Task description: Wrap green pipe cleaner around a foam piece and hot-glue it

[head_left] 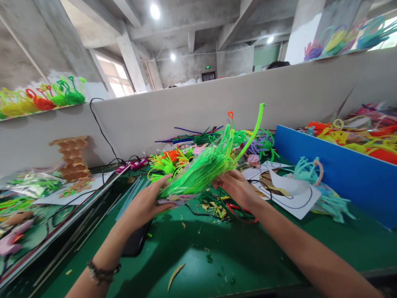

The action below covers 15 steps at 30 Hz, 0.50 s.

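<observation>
A bright green bundle of fuzzy stems (198, 169) in clear plastic hangs above the green table, tilted up to the right, with several stems sticking out at its upper end. My left hand (150, 198) is wrapped round the lower left end, thumb and fingers on either side. At the right end, my right hand (234, 184) grips the bundle from below, its fingertips partly hidden behind it. Beneath and behind the bundle are heaps of coloured fuzzy stems (167, 163) and a red-handled tool (242, 214).
A blue panel (335, 169) stands at the right, with a pale teal fuzzy piece (335, 198) and white paper cutouts (297, 198) before it. A black phone (136, 240) lies below my left hand. Fuzzy shapes (40, 99) line a ledge on the left, and cables cross the table.
</observation>
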Available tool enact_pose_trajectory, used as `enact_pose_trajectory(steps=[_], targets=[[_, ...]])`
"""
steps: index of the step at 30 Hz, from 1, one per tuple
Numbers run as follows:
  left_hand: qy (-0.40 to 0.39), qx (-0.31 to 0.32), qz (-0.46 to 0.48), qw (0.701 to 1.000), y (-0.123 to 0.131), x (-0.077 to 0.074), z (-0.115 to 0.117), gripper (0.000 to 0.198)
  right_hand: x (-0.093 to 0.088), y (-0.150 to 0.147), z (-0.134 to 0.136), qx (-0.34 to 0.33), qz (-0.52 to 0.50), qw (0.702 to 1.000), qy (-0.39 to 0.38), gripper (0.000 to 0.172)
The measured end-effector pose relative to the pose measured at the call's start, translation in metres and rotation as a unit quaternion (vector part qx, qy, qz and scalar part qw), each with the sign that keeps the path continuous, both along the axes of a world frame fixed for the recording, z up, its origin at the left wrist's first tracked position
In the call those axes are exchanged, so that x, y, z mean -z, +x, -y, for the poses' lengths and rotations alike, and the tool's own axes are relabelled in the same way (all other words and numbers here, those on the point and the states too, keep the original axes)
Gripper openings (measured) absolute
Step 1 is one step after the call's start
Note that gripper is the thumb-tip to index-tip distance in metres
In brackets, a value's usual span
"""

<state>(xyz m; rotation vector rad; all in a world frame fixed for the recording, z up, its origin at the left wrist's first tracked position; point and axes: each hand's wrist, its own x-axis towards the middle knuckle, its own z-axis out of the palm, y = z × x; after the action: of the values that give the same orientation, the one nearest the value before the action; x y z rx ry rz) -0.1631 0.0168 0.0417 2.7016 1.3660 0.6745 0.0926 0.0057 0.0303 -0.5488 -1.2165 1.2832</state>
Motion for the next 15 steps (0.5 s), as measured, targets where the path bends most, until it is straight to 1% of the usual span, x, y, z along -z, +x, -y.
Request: enact_pose_trajectory(steps=[2, 5, 7, 8, 10, 12, 15], targets=[[0.003, -0.007, 0.009, 1.000, 0.000, 0.001, -0.004, 0.060, 0.000, 0.002, 0.001, -0.001, 0.026, 1.000, 0.018, 0.027], [0.018, -0.014, 0.026, 0.999, -0.003, 0.002, -0.012, 0.049, -0.003, 0.002, 0.006, -0.014, 0.065, 0.997, 0.046, 0.021], [0.023, -0.015, 0.046, 0.999, -0.007, 0.002, -0.017, 0.043, -0.006, 0.000, 0.009, -0.024, 0.096, 0.992, 0.077, 0.024], [0.024, -0.017, 0.058, 0.998, -0.009, 0.001, -0.019, 0.042, -0.008, -0.002, 0.011, -0.023, 0.121, 0.986, 0.110, 0.027], [0.014, -0.019, 0.080, 0.997, -0.012, 0.002, -0.022, 0.045, -0.011, -0.004, 0.015, -0.006, 0.190, 0.961, 0.199, 0.029], [-0.011, -0.014, 0.108, 0.994, -0.014, 0.004, -0.026, 0.048, -0.014, -0.006, 0.019, 0.022, 0.261, 0.922, 0.284, 0.030], [-0.048, 0.004, 0.147, 0.988, -0.014, 0.013, -0.032, 0.051, -0.018, -0.009, 0.024, 0.053, 0.321, 0.882, 0.341, 0.034]])
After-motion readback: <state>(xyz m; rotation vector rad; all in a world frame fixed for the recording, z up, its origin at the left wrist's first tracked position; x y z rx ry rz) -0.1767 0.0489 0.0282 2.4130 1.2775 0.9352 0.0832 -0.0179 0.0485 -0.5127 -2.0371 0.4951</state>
